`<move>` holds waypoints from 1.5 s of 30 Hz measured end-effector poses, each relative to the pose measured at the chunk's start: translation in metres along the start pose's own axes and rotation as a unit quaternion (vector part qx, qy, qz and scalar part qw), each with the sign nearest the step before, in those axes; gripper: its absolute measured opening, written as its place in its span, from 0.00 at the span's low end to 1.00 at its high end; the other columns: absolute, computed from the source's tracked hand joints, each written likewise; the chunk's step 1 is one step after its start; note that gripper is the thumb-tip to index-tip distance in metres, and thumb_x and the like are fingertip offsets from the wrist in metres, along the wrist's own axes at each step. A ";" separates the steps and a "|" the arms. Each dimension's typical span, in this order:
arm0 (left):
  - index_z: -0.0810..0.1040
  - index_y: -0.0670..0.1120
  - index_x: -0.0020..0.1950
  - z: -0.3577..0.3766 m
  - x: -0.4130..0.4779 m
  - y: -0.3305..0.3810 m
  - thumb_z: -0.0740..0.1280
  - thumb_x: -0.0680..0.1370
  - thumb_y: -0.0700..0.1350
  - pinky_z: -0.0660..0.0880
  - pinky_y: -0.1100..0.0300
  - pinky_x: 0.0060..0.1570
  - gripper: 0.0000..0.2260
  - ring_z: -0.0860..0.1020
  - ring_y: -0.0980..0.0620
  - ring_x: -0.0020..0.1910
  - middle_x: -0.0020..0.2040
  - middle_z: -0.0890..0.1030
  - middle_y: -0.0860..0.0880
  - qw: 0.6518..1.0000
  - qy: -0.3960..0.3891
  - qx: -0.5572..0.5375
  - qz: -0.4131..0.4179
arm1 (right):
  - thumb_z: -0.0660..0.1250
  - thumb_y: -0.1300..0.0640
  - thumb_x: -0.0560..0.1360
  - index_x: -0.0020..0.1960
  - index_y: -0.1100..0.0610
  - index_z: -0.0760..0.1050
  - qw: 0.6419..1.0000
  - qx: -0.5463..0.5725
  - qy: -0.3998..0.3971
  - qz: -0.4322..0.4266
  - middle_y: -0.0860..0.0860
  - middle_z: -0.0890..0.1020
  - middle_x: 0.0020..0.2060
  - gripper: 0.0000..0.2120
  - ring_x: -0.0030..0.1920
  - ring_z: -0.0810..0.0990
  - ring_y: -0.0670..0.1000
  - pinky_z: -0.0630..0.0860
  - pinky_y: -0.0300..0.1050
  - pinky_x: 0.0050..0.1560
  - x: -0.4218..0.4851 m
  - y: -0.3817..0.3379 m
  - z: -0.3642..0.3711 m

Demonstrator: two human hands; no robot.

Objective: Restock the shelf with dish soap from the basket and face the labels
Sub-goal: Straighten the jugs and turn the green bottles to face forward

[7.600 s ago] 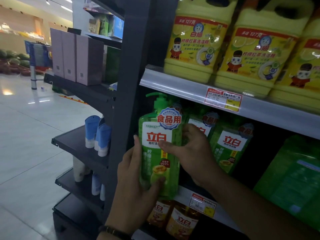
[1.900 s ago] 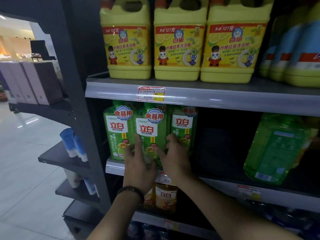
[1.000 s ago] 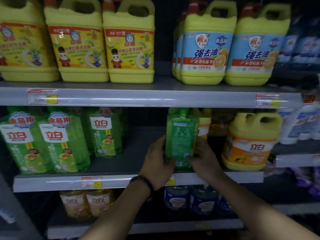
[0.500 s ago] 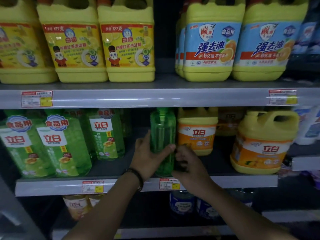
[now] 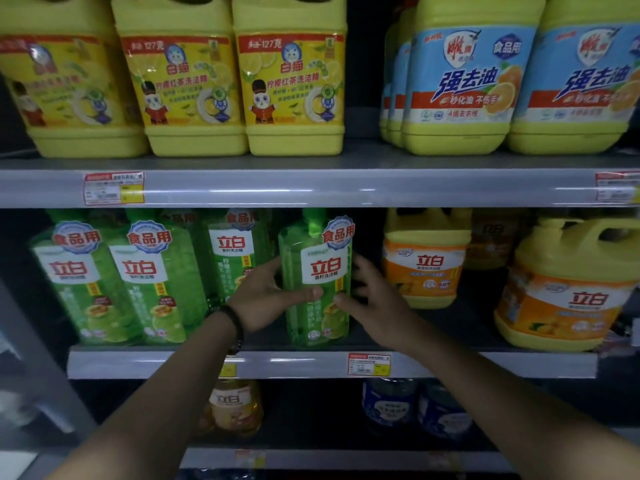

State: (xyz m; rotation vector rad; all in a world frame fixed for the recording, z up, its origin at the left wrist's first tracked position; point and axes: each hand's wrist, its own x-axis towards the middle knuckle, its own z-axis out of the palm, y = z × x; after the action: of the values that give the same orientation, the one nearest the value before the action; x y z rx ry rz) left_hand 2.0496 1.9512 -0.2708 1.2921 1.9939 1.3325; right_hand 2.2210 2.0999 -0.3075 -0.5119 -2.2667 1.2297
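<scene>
the shelf [image 5: 311, 363] unit fills the frame, with its middle board running across the lower centre. along the top, 3 yellow jugs [image 5: 292, 77] stand at the upper left and blue-labelled jugs [image 5: 460, 81] at the upper right. on the middle board, orange-labelled jugs [image 5: 568, 289] sit at the right and 3 green bottles [image 5: 152, 282] at the left, labels forward. at centre stands the green dish soap bottle [image 5: 317, 306], upright near the front edge, its red and white label facing out. the left hand [image 5: 268, 297] wraps its left side, thumb across the front below the label. the right hand [image 5: 369, 299] touches its right side, fingers loosely spread. a dark wristband [image 5: 233, 322] circles the left wrist.
</scene>
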 end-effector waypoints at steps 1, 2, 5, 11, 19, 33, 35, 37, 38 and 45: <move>0.76 0.55 0.69 -0.004 -0.004 0.003 0.78 0.75 0.48 0.76 0.79 0.43 0.23 0.80 0.77 0.46 0.54 0.82 0.65 1.000 -0.004 0.018 -0.001 | 0.71 0.53 0.83 0.78 0.32 0.60 1.000 -0.011 -0.018 0.001 0.30 0.77 0.65 0.32 0.61 0.80 0.34 0.82 0.46 0.62 0.002 -0.002 0.004; 0.75 0.57 0.68 -0.007 -0.007 0.003 0.78 0.76 0.50 0.78 0.75 0.48 0.23 0.80 0.75 0.48 0.55 0.82 0.64 0.999 0.002 0.034 0.001 | 0.72 0.53 0.83 0.77 0.31 0.61 1.000 -0.018 -0.020 0.003 0.28 0.79 0.62 0.31 0.61 0.82 0.36 0.83 0.49 0.63 0.003 -0.004 0.009; 0.72 0.55 0.71 -0.009 -0.023 -0.004 0.73 0.80 0.54 0.78 0.64 0.55 0.22 0.82 0.60 0.57 0.61 0.81 0.62 0.994 0.046 0.096 0.016 | 0.74 0.53 0.81 0.78 0.35 0.62 1.000 -0.024 -0.009 -0.004 0.27 0.79 0.60 0.33 0.63 0.84 0.42 0.84 0.55 0.65 0.006 -0.008 0.024; 0.71 0.46 0.72 -0.018 -0.052 -0.034 0.70 0.82 0.51 0.78 0.64 0.43 0.20 0.84 0.51 0.48 0.57 0.82 0.54 0.960 0.191 0.202 0.026 | 0.78 0.54 0.78 0.76 0.43 0.63 1.000 -0.024 0.000 -0.018 0.32 0.80 0.58 0.34 0.64 0.85 0.47 0.84 0.57 0.64 0.017 -0.026 0.060; 0.73 0.43 0.62 -0.053 -0.065 -0.052 0.72 0.81 0.49 0.81 0.47 0.42 0.16 0.83 0.42 0.44 0.48 0.84 0.44 0.930 0.275 0.243 0.006 | 0.79 0.54 0.77 0.76 0.42 0.64 0.998 -0.049 0.036 -0.031 0.48 0.82 0.67 0.35 0.63 0.85 0.49 0.85 0.57 0.62 0.033 -0.039 0.115; 0.70 0.49 0.53 -0.055 -0.078 -0.058 0.73 0.79 0.48 0.80 0.49 0.38 0.12 0.80 0.46 0.40 0.44 0.80 0.51 0.921 0.320 0.220 0.021 | 0.76 0.56 0.80 0.84 0.46 0.57 0.997 -0.068 -0.006 0.020 0.51 0.77 0.74 0.40 0.73 0.78 0.53 0.78 0.55 0.71 0.030 -0.055 0.131; 0.71 0.50 0.52 -0.042 -0.080 -0.056 0.74 0.78 0.44 0.79 0.49 0.38 0.12 0.80 0.47 0.40 0.43 0.80 0.51 0.924 0.319 0.203 0.051 | 0.75 0.52 0.80 0.84 0.48 0.59 0.997 -0.068 0.002 0.019 0.52 0.75 0.75 0.39 0.74 0.75 0.51 0.76 0.52 0.72 0.016 -0.055 0.113; 0.72 0.52 0.50 -0.025 -0.078 -0.050 0.73 0.78 0.41 0.79 0.50 0.39 0.11 0.81 0.51 0.40 0.42 0.81 0.54 0.936 0.297 0.176 0.077 | 0.75 0.51 0.80 0.81 0.49 0.64 0.995 -0.084 0.048 0.006 0.53 0.76 0.74 0.34 0.73 0.76 0.50 0.76 0.52 0.72 -0.002 -0.046 0.089; 0.73 0.53 0.49 -0.013 -0.076 -0.045 0.73 0.78 0.41 0.80 0.50 0.40 0.11 0.81 0.53 0.39 0.42 0.81 0.55 0.943 0.276 0.164 0.087 | 0.75 0.51 0.80 0.79 0.49 0.67 0.993 -0.089 0.077 0.002 0.52 0.78 0.72 0.30 0.71 0.77 0.48 0.78 0.53 0.71 -0.012 -0.039 0.074; 0.77 0.53 0.54 0.090 -0.027 -0.014 0.78 0.75 0.44 0.81 0.50 0.56 0.13 0.84 0.54 0.48 0.49 0.83 0.52 0.993 0.103 -0.014 0.055 | 0.74 0.59 0.78 0.68 0.54 0.75 0.949 -0.087 0.301 0.027 0.54 0.78 0.63 0.19 0.65 0.77 0.55 0.76 0.54 0.69 -0.059 0.023 -0.031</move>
State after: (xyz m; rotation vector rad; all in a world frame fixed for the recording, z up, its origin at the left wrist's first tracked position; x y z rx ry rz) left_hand 2.1229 1.9709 -0.3281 1.3148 2.0556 1.5989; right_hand 2.2882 2.1002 -0.3278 -0.8830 -1.8434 0.7555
